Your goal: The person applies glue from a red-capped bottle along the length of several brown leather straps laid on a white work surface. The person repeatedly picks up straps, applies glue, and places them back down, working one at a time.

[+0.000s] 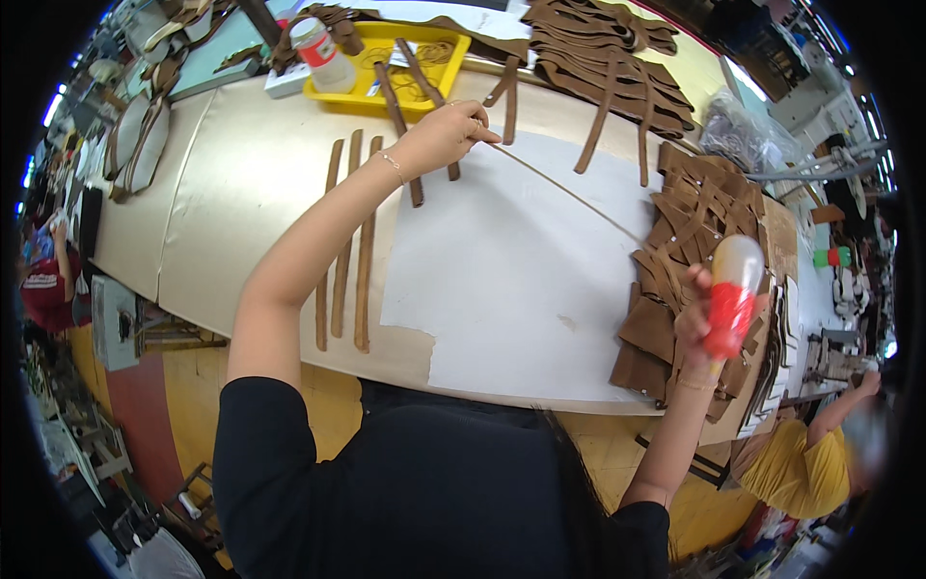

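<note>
1. Head view, taking the large white paper sheet (502, 280) on the desk (241, 183) as landmark: a thin pale strip or cord (569, 193), long and narrow, lies stretched across the sheet's far part; its long axis runs on a slant from the sheet's far left corner toward the sheet's right edge.

2. Left hand (446, 135) sits at the sheet's far left corner, fingers pinched shut on the near end of that thin strip; of the two hands it alone touches the strip.

3. Right hand (699, 323) is raised at the sheet's right edge, wrapped closed around a squeeze bottle with a red body and a clear rounded top (730, 294); the bottle stands roughly upright, just short of the strip's far end; whether its tip touches anything I cannot tell.

4. Strip's far end disappears among the heap of brown cut leather pieces (675, 289) at the sheet's right edge, so its true end is hidden.

5. Left of the sheet, three long brown leather straps (345, 251) lie side by side, running near to far; beyond the sheet stands a yellow plastic tray (371, 96).
</note>
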Available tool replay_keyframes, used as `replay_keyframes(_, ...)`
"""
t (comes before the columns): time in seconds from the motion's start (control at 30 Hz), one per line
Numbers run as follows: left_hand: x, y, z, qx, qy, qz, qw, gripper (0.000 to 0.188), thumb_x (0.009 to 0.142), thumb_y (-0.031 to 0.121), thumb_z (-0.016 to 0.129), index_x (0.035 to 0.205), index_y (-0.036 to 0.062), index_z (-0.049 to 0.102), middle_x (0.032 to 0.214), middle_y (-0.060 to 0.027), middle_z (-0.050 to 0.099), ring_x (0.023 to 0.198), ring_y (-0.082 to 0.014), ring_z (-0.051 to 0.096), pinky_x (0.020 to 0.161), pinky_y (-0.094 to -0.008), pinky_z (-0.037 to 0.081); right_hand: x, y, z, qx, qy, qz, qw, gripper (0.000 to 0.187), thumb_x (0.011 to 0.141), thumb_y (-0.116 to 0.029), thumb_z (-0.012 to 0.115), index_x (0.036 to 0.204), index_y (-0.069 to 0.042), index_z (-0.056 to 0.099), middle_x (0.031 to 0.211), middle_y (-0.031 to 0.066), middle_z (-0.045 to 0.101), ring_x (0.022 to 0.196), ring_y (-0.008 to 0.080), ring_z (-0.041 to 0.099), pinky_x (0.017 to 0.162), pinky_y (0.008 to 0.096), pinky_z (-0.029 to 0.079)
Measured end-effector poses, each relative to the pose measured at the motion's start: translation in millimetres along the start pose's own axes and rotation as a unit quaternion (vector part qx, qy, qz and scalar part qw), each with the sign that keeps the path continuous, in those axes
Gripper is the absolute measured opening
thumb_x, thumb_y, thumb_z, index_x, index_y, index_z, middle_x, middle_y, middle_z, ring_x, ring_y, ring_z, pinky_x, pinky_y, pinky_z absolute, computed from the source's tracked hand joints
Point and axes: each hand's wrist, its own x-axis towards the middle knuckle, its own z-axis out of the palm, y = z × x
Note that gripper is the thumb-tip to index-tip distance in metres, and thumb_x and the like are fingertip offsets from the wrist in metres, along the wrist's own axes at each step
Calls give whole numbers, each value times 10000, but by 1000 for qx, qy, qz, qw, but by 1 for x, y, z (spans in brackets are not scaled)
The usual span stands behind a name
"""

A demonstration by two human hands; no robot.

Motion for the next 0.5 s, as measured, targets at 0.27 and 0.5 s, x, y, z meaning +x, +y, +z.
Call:
replay_keyframes(0.27, -11, -14, 60, 201, -14, 177, 963, 352, 823, 62, 597, 1131, 188, 711, 1264, -50, 578, 1007, -217, 561, 878, -339, 467, -65, 72, 8, -180, 150, 147, 961, 932, 880, -686, 474, 1258, 164, 429, 1142, 381, 545, 647, 316, 690, 472, 315, 594)
replay_keyframes(0.5, -41, 5, 38, 275, 41, 111, 954, 423, 834, 48, 553, 1223, 184, 653, 1340, -62, 532, 983, -220, 542, 892, -351, 447, -50, 78, 9, -153, 124, 204, 959, 883, 879, -623, 548, 1307, 132, 383, 1167, 379, 540, 665, 320, 702, 484, 323, 602)
